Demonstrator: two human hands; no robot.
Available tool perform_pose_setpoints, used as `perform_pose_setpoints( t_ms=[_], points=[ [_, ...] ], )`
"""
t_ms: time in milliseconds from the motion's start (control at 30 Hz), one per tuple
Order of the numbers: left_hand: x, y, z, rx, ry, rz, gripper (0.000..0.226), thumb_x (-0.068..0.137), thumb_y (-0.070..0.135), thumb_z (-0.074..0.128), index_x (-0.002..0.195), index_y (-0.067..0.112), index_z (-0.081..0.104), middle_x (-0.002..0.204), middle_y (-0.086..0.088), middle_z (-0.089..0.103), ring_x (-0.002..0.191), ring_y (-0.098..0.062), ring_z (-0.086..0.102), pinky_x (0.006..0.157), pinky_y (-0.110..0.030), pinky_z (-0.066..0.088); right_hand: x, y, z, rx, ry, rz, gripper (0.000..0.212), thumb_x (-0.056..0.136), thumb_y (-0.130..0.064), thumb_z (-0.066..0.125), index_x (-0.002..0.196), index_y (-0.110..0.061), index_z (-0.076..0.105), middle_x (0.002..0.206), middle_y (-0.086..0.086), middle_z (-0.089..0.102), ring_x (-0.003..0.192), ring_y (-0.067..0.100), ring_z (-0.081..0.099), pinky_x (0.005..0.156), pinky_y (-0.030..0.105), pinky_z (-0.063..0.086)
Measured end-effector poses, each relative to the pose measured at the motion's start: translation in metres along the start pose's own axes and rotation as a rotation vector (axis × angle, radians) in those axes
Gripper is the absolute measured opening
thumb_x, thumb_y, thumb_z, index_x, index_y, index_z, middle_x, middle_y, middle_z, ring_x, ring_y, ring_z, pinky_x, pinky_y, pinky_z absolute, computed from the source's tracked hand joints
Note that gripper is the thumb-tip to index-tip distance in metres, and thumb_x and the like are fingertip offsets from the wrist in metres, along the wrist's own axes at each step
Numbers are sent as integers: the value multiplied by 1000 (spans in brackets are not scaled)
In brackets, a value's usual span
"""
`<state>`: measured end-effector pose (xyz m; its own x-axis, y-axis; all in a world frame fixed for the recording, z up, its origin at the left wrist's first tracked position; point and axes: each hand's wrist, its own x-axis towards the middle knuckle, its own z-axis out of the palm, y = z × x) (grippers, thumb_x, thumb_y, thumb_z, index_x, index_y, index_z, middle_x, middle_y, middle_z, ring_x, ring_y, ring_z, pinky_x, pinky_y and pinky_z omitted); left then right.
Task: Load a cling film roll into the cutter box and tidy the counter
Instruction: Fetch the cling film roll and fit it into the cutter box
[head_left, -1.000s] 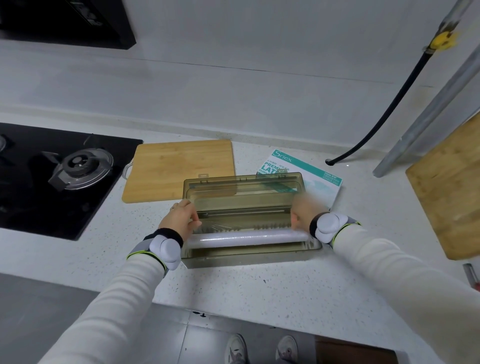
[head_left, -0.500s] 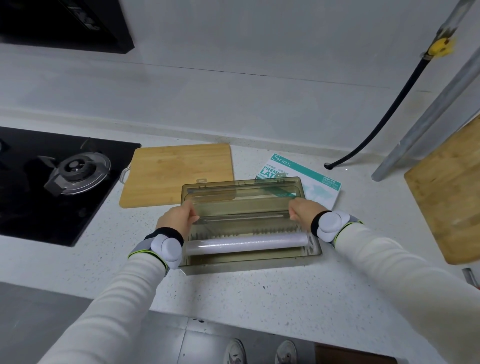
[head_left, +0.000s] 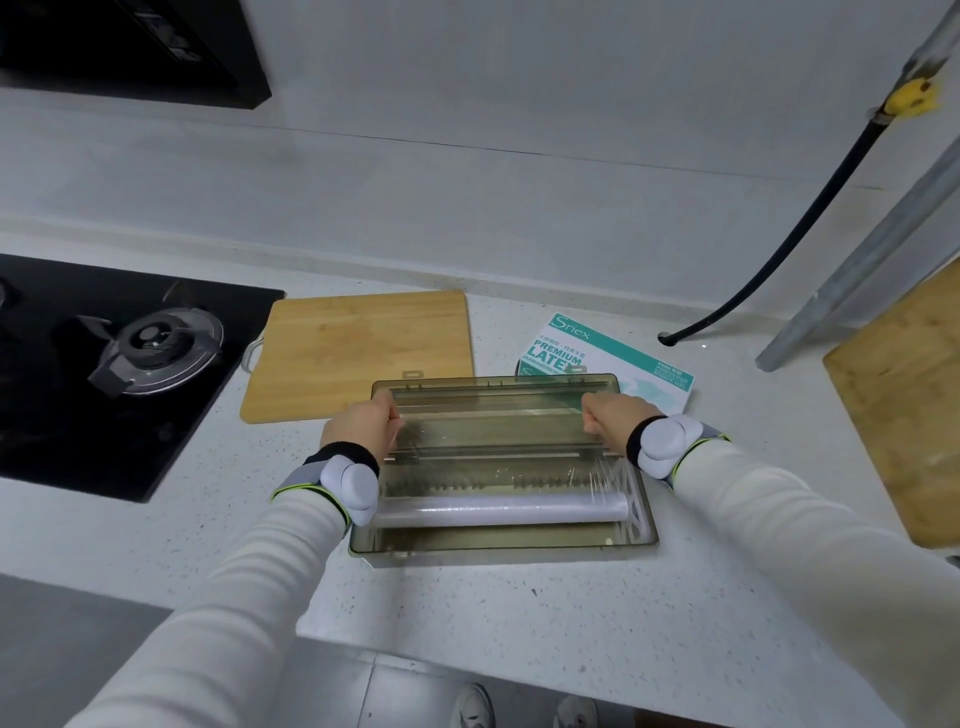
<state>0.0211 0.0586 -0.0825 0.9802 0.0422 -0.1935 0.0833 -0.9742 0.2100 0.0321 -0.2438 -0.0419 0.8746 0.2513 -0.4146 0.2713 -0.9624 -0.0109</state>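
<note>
— Any print you can read?

— Only on the flat teal-and-white carton (head_left: 641, 361) behind the box: "Sriex" on its band, then "PREMIUM LATE", the rest cut off by the lid. The small print is too fine to read.

— And the cutter box (head_left: 498, 552)?

— Smoky, see-through plastic, long and rectangular, standing on the speckled white bench (head_left: 519, 623) with its lid raised at the back. A toothed strip (head_left: 467, 486) runs along the inside.

— Where's the cling film roll (head_left: 498, 510)?

— Lying lengthwise in the front trough of the box, a pale, frosted cylinder. A film sheet (head_left: 617, 472) rises off it toward the lid, thin and wrinkled near its right edge.

— The fingers?

— Both hands are clenched on that sheet's far edge, the left hand (head_left: 363, 426) at one corner, the right hand (head_left: 610, 418) at the other. The fingertips are hidden behind the knuckles. Each wrist wears a band with a rounded white pod.

— What else?

— A bamboo cutting board (head_left: 363, 358) with a wire handle, touching the box's back left corner. A black glass hob (head_left: 78, 426) with a round burner on the left.
</note>
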Motion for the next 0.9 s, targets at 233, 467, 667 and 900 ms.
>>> perform_pose_setpoints(
  t_ms=[233,467,667,900],
  points=[
    [12,0,6,95,33,24,22,97,31,45,105,12,49,87,-9,68,68,-25,54,60,-30,45,6,4,5,-14,19,-2,6,96,-15,43,91,-18,40,121,11,52,102,28,56,91,37,46],
    [22,-1,14,118,47,7,19,97,29,45,103,12,50,86,-9,68,67,-26,55,57,-29,42,17,8,6,5,-5,33,8,94,-11,42,91,-18,40,119,10,55,103,28,56,81,32,42],
    [30,-4,20,141,45,-5,12,97,24,44,102,13,46,82,-9,67,65,-27,57,55,-28,42,24,9,7,12,0,40,7,94,-9,41,95,-16,42,118,12,56,103,29,58,81,33,44],
    [38,-2,20,152,18,11,14,98,20,43,105,8,44,86,-11,68,70,-29,64,55,-30,42,30,10,8,25,-10,72,24,84,1,46,97,-16,35,108,13,58,84,23,51,77,34,48]
  ],
)
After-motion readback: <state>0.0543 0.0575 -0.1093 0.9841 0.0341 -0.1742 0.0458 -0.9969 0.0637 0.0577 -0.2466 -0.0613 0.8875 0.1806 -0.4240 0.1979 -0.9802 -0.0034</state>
